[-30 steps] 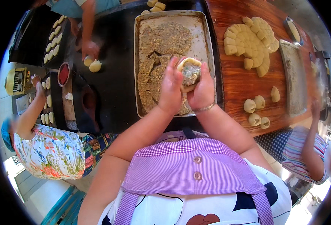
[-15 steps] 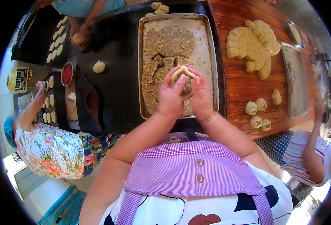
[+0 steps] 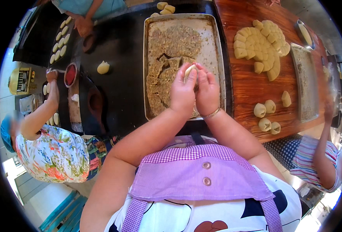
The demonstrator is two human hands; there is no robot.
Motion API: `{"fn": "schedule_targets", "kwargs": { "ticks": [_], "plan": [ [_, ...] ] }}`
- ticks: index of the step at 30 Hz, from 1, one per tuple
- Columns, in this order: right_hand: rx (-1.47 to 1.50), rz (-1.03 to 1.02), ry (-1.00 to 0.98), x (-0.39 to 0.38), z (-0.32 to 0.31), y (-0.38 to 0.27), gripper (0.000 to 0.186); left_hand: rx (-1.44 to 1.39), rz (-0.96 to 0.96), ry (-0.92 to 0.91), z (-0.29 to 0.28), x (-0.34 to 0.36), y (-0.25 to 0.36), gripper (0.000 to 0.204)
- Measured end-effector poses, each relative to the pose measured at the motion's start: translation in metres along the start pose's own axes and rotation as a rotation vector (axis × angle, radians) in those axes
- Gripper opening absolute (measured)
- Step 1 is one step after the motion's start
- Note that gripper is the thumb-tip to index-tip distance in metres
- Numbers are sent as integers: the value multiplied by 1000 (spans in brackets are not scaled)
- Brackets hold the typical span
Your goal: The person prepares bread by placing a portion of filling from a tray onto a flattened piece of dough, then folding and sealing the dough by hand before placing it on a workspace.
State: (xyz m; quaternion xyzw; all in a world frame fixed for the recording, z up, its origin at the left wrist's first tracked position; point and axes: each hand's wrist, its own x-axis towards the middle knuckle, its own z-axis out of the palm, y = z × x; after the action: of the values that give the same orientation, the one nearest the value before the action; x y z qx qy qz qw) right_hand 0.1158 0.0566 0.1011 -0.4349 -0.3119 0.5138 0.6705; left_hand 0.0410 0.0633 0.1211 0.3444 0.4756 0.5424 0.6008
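Dough piece (image 3: 189, 72) sits cupped betw. L hand (image 3: 183, 92) & R hand (image 3: 208, 92), fingers (image 3: 203, 78) of both curled round it, above filling (image 3: 158, 83) in metal tray (image 3: 212, 58) on blk bench (image 3: 124, 96). Lone dough lump (image 3: 103, 67) left; dough balls (image 3: 260, 110) right, near, w/ cut dough (image 3: 252, 43) farther, on wood bench (image 3: 240, 91).

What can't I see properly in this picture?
- Head view: most of the dough piece, hidden by left hand and right hand.
- Head view: part of the brown mixture, covered by those hands.
- Head view: head of the top person in blue, cut off by upper edge.
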Motion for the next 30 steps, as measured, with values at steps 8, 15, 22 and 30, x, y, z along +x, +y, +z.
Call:
{"fn": "schedule_targets", "kwargs": {
  "ticks": [8,15,22,30],
  "plan": [
    [-130,-2,-132,-10,-18,-20,56,-491,-233,-178,-13,-18,14,35],
    [-388,-63,-29,-16,-24,3,33,120,184,0,4,-12,-26,22],
    [-210,-45,25,1,-18,-11,40,-392,-1,69,10,2,-22,33],
    [-171,82,-131,-23,-40,-4,33,-241,16,96,13,-37,-43,27]
  ]
}}
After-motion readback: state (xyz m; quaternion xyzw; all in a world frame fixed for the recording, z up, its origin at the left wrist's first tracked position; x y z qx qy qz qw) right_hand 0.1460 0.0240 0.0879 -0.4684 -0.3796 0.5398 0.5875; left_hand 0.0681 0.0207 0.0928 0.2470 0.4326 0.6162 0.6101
